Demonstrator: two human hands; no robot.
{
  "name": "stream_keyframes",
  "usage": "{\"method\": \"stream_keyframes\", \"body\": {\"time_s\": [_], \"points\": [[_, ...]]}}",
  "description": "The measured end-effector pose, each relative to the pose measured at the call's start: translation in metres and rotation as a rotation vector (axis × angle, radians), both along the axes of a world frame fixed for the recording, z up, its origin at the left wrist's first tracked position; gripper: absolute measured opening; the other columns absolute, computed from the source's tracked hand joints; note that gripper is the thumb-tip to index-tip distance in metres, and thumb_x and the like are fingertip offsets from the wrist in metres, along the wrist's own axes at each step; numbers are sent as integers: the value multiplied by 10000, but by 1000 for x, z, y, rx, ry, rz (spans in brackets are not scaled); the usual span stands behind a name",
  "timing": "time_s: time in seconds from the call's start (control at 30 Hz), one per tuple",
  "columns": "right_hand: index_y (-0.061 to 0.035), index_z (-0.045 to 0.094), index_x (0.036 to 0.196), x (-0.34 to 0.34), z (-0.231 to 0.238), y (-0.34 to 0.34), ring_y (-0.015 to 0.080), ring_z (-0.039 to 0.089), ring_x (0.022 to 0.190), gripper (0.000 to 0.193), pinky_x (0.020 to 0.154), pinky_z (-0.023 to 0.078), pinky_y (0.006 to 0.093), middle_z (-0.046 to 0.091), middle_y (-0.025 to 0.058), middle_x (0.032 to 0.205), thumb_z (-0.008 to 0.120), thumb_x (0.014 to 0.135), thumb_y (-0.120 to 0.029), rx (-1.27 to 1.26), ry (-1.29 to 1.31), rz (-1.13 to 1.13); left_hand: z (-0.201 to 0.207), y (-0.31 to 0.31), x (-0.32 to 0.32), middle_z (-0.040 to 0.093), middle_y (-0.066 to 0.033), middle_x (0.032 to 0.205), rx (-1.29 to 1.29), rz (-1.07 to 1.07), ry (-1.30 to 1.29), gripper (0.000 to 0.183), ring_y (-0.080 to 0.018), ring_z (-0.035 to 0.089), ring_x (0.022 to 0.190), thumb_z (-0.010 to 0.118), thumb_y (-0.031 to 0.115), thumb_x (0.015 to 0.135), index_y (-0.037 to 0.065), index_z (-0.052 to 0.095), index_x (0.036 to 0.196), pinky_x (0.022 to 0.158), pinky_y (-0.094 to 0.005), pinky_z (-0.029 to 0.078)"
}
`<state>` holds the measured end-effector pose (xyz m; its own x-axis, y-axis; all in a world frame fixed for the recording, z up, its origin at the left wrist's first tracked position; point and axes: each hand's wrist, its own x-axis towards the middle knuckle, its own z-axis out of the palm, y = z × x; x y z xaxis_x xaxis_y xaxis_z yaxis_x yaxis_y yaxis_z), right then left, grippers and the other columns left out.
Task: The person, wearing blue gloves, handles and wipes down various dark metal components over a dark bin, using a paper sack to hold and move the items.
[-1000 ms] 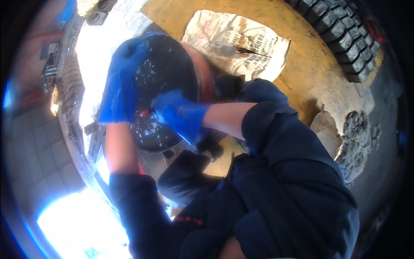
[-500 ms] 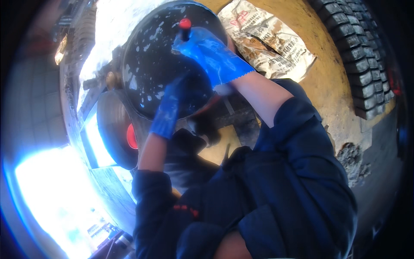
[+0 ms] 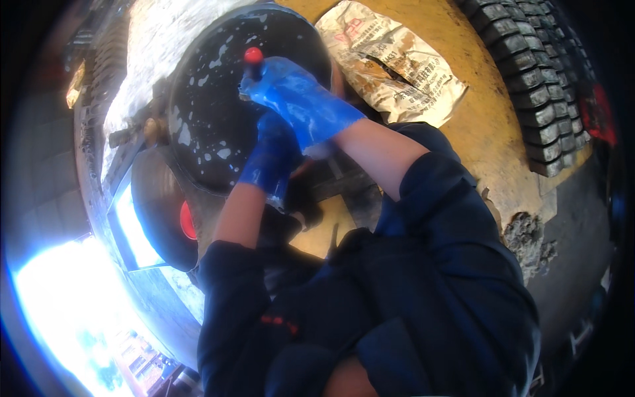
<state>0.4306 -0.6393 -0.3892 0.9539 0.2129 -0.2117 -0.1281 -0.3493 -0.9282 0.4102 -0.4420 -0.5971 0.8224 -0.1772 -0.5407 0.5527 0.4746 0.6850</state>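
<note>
My right hand [image 3: 291, 92], in a wet-looking blue glove, is closed around a black tool handle with a red end [image 3: 253, 55]; the rest of the tool is hidden. Below it, touching or close under the right wrist, is my left hand [image 3: 272, 149] in a blue glove. The left fingers are hidden, so its grip does not show. Both hands are over a large round black tub or pan [image 3: 205, 109] speckled with white splashes, the left nearer its close edge.
A crumpled, torn paper sack [image 3: 423, 83] lies right of the tub on a yellowish surface [image 3: 493, 135]. Beyond is a thick-treaded tyre [image 3: 539, 99]. On the left stands a dark wheel with a red hub [image 3: 189, 220]. A grey crumbly lump [image 3: 528, 239] sits at the right.
My left hand has moved up and right, from apart to beneath the right wrist. The whole view has shifted slightly; my right hand still holds the red-ended handle.
</note>
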Motion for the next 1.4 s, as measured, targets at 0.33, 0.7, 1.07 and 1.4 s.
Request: {"method": "stream_keyframes", "body": {"time_s": [0.33, 0.7, 1.07, 1.4], "points": [[-119, 739, 1191, 1, 7, 6, 376, 699, 1098, 397, 990, 539, 464, 742, 172, 1140, 647, 928, -402, -27, -2, -8, 33, -9, 32, 680, -127, 1273, 486, -345, -60, 369, -295, 652, 1163, 607, 250, 1032, 86, 599, 1363, 1053, -408, 514], [-130, 740, 1201, 8, 2, 1, 363, 687, 1136, 412, 1011, 530, 462, 729, 160, 1197, 634, 937, -428, -30, -5, -32, 64, -4, 36, 666, -152, 1305, 795, -586, -182, 406, -314, 636, 1210, 607, 248, 1014, 64, 594, 1376, 1062, -405, 502], [-132, 747, 1171, 22, -11, -1, 350, 696, 1112, 419, 981, 543, 454, 741, 152, 1150, 627, 923, -447, -63, 8, -67, 147, -5, -30, 652, -176, 1336, 1035, -824, -423, 444, -333, 621, 1258, 607, 247, 996, 42, 589, 1389, 1070, -403, 489], [-133, 746, 1176, 17, 2, 2, 358, 698, 1102, 412, 981, 545, 454, 742, 142, 1151, 632, 924, -438, -63, 58, -64, 39, -29, 47, 665, -162, 1317, 1177, -626, -372, 414, -327, 634, 1225, 595, 240, 1007, 55, 601, 1377, 1064, -403, 490]]}}
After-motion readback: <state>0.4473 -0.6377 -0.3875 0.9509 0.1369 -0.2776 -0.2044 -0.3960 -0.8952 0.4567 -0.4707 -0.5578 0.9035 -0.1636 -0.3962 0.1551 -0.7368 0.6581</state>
